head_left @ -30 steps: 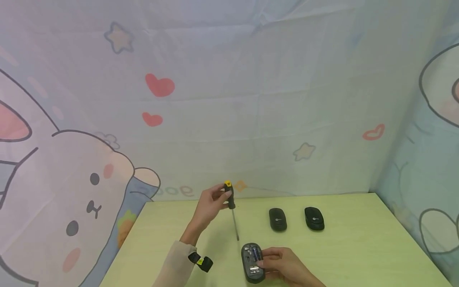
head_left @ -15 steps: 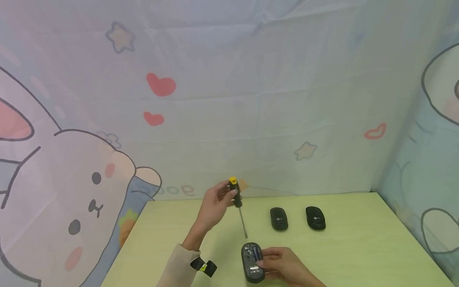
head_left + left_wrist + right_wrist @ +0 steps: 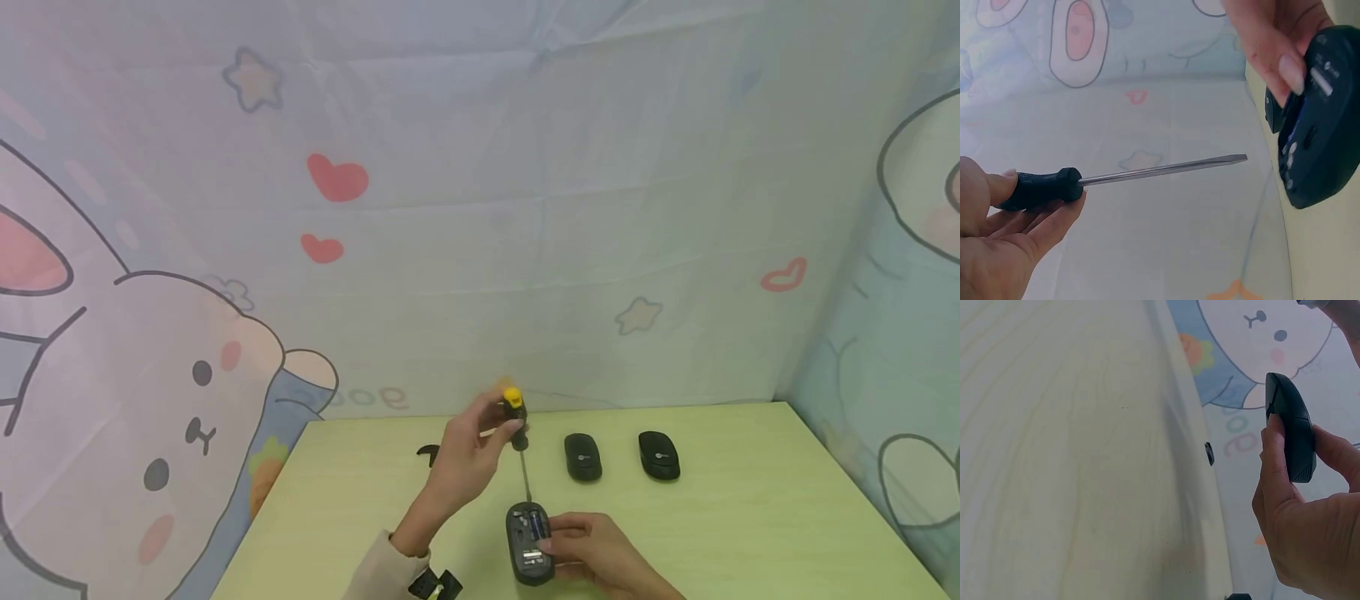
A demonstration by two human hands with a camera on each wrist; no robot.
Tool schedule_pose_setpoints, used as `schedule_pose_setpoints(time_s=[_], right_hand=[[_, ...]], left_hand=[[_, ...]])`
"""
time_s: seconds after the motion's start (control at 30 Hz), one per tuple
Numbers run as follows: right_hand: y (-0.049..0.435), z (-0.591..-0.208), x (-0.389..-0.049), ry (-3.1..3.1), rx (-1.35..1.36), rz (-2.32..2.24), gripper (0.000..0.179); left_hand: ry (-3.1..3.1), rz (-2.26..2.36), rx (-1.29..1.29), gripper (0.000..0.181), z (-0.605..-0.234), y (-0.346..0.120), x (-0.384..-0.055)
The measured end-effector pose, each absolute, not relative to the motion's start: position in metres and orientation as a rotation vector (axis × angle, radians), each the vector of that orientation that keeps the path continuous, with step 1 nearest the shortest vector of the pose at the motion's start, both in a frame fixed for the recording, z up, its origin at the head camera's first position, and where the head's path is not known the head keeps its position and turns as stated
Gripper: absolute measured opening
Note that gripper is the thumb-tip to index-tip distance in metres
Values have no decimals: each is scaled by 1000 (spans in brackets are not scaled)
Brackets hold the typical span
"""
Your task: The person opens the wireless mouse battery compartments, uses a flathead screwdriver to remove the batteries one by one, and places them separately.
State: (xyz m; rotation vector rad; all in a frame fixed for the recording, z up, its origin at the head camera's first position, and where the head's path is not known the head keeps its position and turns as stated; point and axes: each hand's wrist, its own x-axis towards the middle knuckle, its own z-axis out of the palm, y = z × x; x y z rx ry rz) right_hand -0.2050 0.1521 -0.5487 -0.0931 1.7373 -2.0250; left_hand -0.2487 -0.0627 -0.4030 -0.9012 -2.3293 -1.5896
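My left hand (image 3: 467, 458) grips a flat-blade screwdriver (image 3: 1163, 170) by its black handle, which ends in a yellow cap. The shaft points down towards the mouse; in the left wrist view a gap separates the tip from it. With thumb and fingers, my right hand (image 3: 592, 550) holds a dark computer mouse (image 3: 530, 546) by its side. Its underside faces up in the head view, showing a battery (image 3: 536, 525) in an uncovered slot and a white label. The right wrist view has the mouse (image 3: 1294, 434) edge-on, above the table.
Two more black mice, a left one (image 3: 582, 457) and a right one (image 3: 659, 455), lie at the back of the pale table (image 3: 750, 500). A small black piece (image 3: 429, 451) lies behind my left hand. A printed cloth (image 3: 570, 208) hangs behind the table.
My left hand has moved right and slightly lower with the screwdriver, bringing its tip to the mouse's upper end in the head view. The small black piece has come into sight. My right hand barely moved.
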Motion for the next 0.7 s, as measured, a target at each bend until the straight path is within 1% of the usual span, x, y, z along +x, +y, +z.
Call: schedule_pose_setpoints(time_s=[0.13, 0.3, 0.5, 0.7], right_hand=[[153, -549, -205, 1734, -91, -2025, 61], [153, -548, -205, 1709, -102, -2036, 60], [153, -547, -206, 1707, -111, -2039, 59], [154, -550, -207, 1709, -105, -2040, 59]], left_hand=[[-2307, -1599, -936, 32, -407, -61, -242], [-2273, -1599, -956, 31, -412, -59, -238], [-2233, -1556, -1038, 32, -421, -58, -235], [-2223, -1557, -1049, 33, -427, -58, -234]])
